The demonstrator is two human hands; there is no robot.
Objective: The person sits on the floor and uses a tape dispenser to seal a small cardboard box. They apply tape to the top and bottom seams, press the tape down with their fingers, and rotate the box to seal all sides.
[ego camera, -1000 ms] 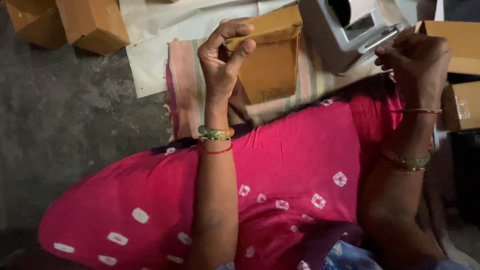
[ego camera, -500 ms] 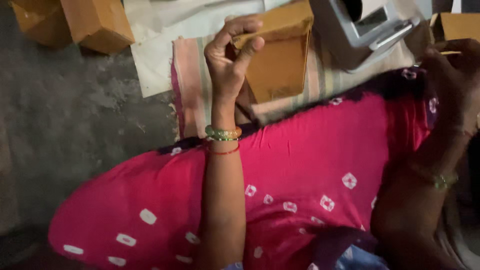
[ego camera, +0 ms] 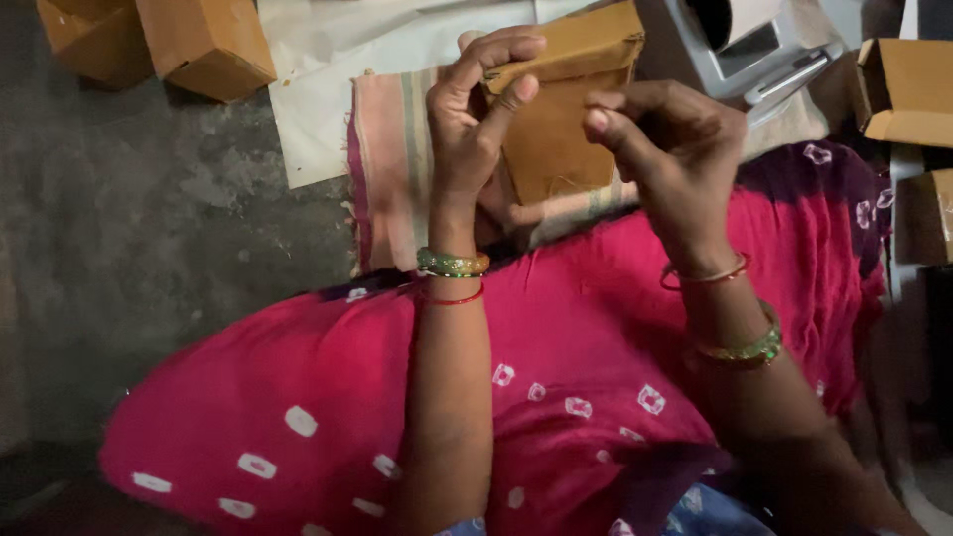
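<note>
Brown cardboard box (ego camera: 556,109) held upright over striped cloth (ego camera: 397,169), top edge pinched by left hand (ego camera: 476,109). Right hand (ego camera: 665,149) at 3 o'clock, fingertips pressed together, touching nothing discernible. Bare floor (ego camera: 149,238) at 9 o'clock.

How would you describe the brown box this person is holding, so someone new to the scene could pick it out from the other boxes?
Start at the pink cloth over the lap, then follow the bangled forearms upward. Between the left hand and right hand, above a striped cloth, is the brown cardboard box. Unlike the boxes on the floor top left and those at right, it is gripped, by the left hand.
</note>
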